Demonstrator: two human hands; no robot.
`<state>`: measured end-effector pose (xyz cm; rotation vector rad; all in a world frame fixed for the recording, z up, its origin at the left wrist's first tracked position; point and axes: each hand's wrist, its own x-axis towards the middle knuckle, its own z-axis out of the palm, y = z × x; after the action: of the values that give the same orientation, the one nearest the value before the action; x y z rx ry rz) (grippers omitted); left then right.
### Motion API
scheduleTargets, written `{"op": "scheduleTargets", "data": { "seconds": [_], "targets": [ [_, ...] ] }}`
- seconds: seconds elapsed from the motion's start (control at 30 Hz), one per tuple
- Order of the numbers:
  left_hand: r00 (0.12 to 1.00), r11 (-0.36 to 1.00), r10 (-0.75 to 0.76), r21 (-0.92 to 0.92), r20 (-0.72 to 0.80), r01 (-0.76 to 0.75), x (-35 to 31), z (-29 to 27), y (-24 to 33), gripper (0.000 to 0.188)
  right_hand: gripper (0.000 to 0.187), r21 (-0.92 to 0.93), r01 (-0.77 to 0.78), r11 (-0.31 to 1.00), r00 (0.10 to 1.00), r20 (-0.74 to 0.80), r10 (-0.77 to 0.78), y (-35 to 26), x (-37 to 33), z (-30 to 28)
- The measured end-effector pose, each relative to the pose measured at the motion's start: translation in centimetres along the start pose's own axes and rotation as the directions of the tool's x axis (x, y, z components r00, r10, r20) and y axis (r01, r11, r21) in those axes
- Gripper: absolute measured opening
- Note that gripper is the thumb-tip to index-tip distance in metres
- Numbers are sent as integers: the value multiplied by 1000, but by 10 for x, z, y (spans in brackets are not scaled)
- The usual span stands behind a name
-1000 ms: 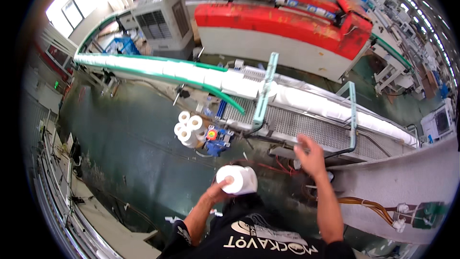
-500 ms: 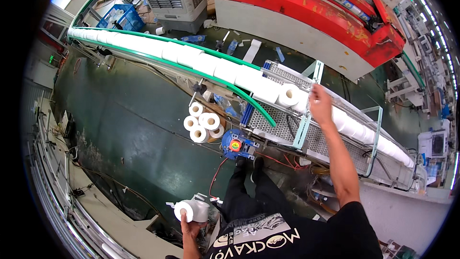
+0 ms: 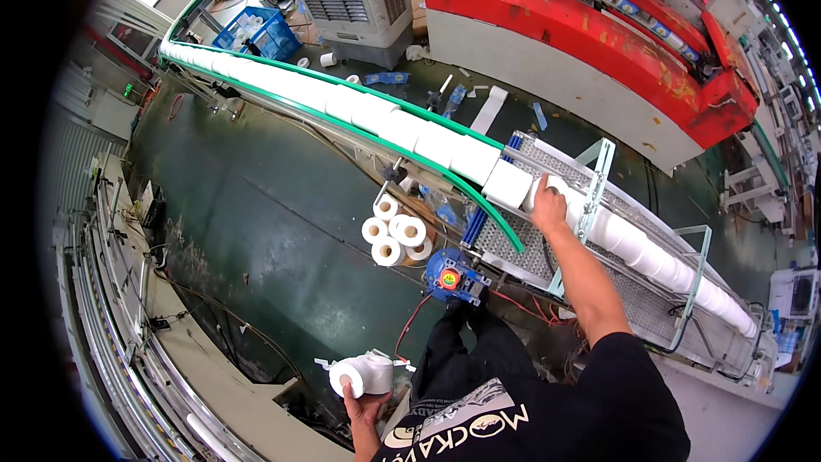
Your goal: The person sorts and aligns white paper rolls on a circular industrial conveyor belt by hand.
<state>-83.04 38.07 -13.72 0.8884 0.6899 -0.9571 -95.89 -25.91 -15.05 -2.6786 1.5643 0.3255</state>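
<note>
My left hand [image 3: 364, 408] is closed around a white toilet paper roll [image 3: 348, 376], low in front of me, its thumb at the core end. A second white roll shape shows right behind that one. My right arm reaches out to the conveyor [image 3: 526, 244], where my right hand [image 3: 550, 208] grips a toilet paper roll [image 3: 558, 186], fingers over its top and end. This roll sits in the line, just before the metal frame [image 3: 596, 192]. Up-line of it lies a white roll [image 3: 507, 183]; more rolls [image 3: 637, 241] continue beyond the frame.
Green guide rails [image 3: 462, 182] curve along the row of rolls. Several toilet paper rolls [image 3: 387, 250] are stacked below the conveyor, beside a blue motor [image 3: 442, 275] with a red button. Behind stand a red-topped machine [image 3: 590, 43], an air cooler [image 3: 342, 0] and a blue crate [image 3: 269, 34].
My right hand has moved from beside the metal frame onto the roll that stood end-up in the line. My left hand keeps its hold. The whole view has shifted slightly.
</note>
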Motion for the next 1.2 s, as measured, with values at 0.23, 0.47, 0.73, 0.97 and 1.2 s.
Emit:
{"op": "scheduleTargets", "data": {
  "seconds": [0.23,0.47,0.73,0.97,1.2],
  "targets": [
    [998,992,57,-112,4,-56,-38,-8,-21,87,77,432,-539,723,833,145,534,26,35,8],
    [999,985,-46,-165,22,49,-14,-29,-22,89,47,778,-576,249,694,306,651,81,66,98],
    [945,961,-212,229,248,156,38,56,26,90,33,785,405,468,907,-283,-311,-75,-166,-54],
    [727,675,-529,737,438,47,46,214,-42,83,113,997,-78,-3,846,65,-529,-14,-368,-5],
    [273,-9,-960,966,64,-257,-50,247,-305,79,125,993,106,-49,884,-71,462,108,-606,52]
  ]
}}
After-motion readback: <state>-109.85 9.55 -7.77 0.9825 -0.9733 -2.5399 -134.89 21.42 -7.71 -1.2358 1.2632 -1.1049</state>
